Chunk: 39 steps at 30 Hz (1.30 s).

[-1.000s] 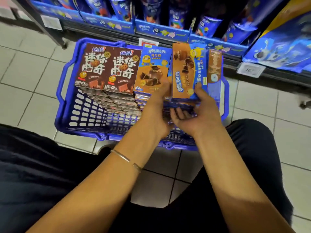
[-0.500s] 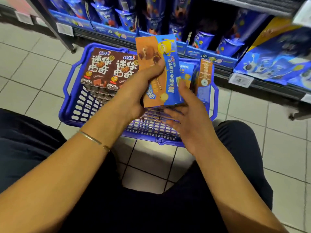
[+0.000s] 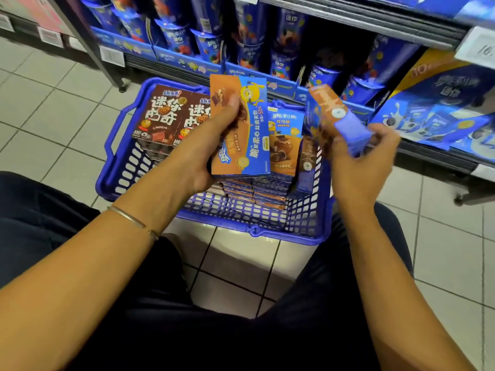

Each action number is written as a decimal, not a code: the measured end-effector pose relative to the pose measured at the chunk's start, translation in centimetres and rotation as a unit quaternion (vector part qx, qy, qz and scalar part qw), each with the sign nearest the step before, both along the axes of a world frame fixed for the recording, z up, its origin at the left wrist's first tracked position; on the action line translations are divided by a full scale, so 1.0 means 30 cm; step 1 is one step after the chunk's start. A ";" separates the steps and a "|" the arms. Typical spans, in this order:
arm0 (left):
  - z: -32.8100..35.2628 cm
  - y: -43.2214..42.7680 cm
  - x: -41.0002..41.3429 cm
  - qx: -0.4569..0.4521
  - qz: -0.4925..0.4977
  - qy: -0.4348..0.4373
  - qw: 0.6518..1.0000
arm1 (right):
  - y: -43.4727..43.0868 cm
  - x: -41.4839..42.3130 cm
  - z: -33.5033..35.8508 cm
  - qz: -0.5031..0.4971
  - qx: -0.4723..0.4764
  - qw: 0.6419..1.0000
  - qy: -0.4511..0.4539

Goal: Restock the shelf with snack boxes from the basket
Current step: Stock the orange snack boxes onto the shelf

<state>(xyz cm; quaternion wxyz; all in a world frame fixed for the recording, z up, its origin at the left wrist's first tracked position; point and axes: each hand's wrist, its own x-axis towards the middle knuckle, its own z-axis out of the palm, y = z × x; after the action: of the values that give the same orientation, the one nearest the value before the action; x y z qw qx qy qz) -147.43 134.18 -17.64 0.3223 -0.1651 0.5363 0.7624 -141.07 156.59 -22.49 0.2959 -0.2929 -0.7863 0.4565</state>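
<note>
A blue plastic basket stands on the floor in front of my knees. It holds stacked brown snack boxes on its left and orange-and-blue snack boxes on its right. My left hand grips an orange-and-blue box above the basket, thumb across its front. My right hand holds a second orange-and-blue box tilted over the basket's right edge, blurred by motion. The low shelf runs just behind the basket.
Blue snack cups and tall blue packs fill the low shelf. Large blue-and-yellow cartons sit on the shelf at right under a price tag. A dark shelf post with a foot stands at left. The floor is pale tile.
My left hand lifted one orange-and-blue box out of the basket. My right hand took up a second box and moved it right. The view shifted upward toward the shelf.
</note>
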 end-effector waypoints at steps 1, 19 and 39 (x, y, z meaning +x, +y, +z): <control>0.003 -0.003 -0.006 -0.002 -0.003 0.000 1.000 | 0.008 -0.007 0.050 0.002 0.008 0.998 0.058; -0.021 -0.027 0.007 -0.007 -0.078 0.013 0.997 | -0.131 -0.245 0.261 0.329 -0.095 0.939 -0.028; -0.061 -0.021 -0.071 0.018 0.187 0.075 0.979 | -0.175 -0.106 0.117 0.091 -0.598 0.796 -0.004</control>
<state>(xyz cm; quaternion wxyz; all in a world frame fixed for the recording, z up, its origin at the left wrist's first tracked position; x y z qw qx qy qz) -149.56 133.55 -19.47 0.1361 -0.1990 0.5046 0.8290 -144.26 151.32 -18.98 0.0159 -0.3408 -0.3805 0.8596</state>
